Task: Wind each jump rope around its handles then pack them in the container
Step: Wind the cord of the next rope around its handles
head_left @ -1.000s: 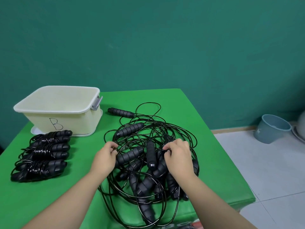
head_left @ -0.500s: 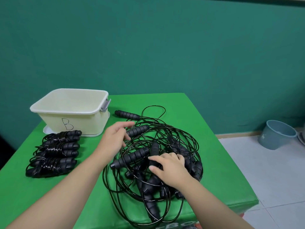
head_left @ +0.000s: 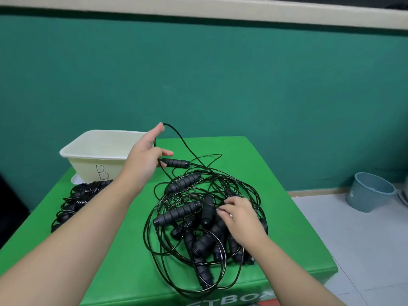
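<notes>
A tangle of black jump ropes (head_left: 187,213) with ribbed foam handles lies in the middle of the green table (head_left: 276,228). My left hand (head_left: 145,157) is raised above the table's far part. A black cord (head_left: 185,142) hangs looped over its outstretched forefinger, and one handle (head_left: 176,162) lies just beyond the thumb. My right hand (head_left: 239,219) rests on the right side of the tangle, its fingers curled into cords and handles. The cream container (head_left: 92,162) marked "B" stands at the far left. Wound ropes (head_left: 79,199) lie in front of it, partly hidden by my left forearm.
A grey-blue bucket (head_left: 366,193) stands on the tiled floor to the right of the table. The green wall rises close behind the table. Some cords hang over the table's near edge (head_left: 198,292).
My left hand has gone from the tangle toward the far handle and risen, lifting a cord. My right hand has stayed on the pile. The camera has tilted upward.
</notes>
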Demonstrator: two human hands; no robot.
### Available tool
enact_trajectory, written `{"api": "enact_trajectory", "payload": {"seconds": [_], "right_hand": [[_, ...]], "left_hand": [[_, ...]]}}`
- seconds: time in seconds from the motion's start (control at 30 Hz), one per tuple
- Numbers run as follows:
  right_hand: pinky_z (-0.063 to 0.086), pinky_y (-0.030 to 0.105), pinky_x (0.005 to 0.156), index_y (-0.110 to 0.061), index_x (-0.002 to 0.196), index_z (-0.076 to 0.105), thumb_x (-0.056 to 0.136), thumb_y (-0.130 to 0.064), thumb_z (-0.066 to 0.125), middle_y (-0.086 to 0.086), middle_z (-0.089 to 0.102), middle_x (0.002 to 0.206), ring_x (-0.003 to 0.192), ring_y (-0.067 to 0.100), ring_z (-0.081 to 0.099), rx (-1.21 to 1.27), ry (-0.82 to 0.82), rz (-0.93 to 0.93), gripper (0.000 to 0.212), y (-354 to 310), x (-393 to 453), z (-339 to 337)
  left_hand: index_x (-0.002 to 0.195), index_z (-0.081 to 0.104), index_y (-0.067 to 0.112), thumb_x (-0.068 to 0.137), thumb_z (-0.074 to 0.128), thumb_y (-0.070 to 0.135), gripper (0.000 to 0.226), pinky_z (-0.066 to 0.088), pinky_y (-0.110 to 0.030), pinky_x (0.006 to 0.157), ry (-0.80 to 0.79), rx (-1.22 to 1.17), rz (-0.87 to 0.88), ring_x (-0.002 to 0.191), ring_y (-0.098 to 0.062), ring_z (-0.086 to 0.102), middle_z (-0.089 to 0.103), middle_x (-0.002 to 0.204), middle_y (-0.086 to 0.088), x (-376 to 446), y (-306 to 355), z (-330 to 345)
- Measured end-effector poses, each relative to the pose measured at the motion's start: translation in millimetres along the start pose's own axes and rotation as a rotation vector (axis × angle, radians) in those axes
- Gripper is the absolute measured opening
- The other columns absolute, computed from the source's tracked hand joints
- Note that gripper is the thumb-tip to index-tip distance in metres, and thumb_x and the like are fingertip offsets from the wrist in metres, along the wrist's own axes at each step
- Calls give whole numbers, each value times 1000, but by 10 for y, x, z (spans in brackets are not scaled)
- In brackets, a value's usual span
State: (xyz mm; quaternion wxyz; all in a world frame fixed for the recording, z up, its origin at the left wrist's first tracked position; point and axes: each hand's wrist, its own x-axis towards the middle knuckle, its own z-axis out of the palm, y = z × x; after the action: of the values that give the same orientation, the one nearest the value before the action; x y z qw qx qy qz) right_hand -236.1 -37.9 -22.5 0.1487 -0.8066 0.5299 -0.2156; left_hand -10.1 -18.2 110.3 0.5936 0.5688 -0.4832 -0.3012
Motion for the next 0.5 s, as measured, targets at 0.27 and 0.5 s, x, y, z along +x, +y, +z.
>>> {"api": "enact_trajectory", "payload": {"seconds": [0.27,0.5], "right_hand": [[24,28,50,-16,62,38,102,-36,40,-1,40,62,58,16,37,66,139,79,44,-397,105,-708],[30,23,49,-22,85,63,95,-32,57,-8,51,62,55,11,43,151,232,64,16,-603,179,-1048]], "left_hand": [[138,43,28,88,36,-10,64,48,-31,67,2,11,165,82,-7,66,46,135,18,-197,509,-157],[139,41,31,89,35,-7,63,52,-27,69,29,60,272,86,-8,65,47,132,20,-362,771,-298]]}}
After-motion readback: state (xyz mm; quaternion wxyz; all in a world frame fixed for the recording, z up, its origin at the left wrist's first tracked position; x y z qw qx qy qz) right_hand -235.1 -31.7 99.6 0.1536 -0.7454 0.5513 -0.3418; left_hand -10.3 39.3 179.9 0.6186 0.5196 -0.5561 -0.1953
